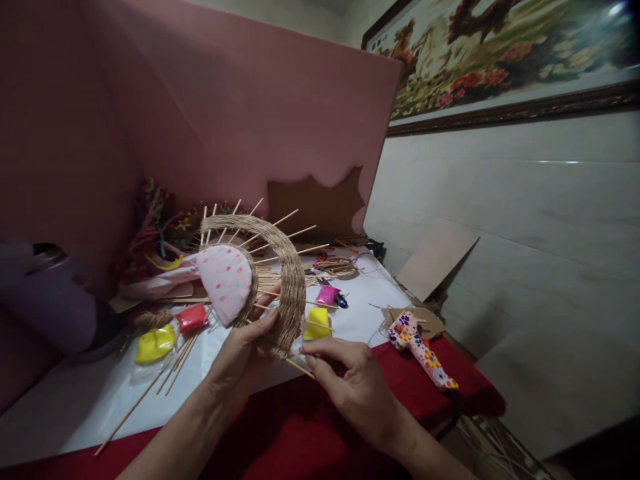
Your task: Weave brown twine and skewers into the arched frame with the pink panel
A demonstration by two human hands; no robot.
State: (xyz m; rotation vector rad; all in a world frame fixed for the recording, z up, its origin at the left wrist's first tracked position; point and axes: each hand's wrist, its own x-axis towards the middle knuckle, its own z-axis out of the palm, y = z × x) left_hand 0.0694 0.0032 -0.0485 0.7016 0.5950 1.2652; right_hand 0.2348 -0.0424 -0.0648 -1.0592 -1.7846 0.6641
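From the bottom edge, the left hand slanted up to clasp a half-round woven frame at the picture's centre, thumb in front. Right of bottom centre, the right hand curled inward, thumb and forefinger close together by the frame's lower end; whether they pinched a strand could not be told. Outward, a flowered object lay at lower right.

A dull pink panel rises ahead of you; on your right, a framed flower picture hangs on a pale tiled wall. Red cloth edges your white-topped table, and the light is dim.
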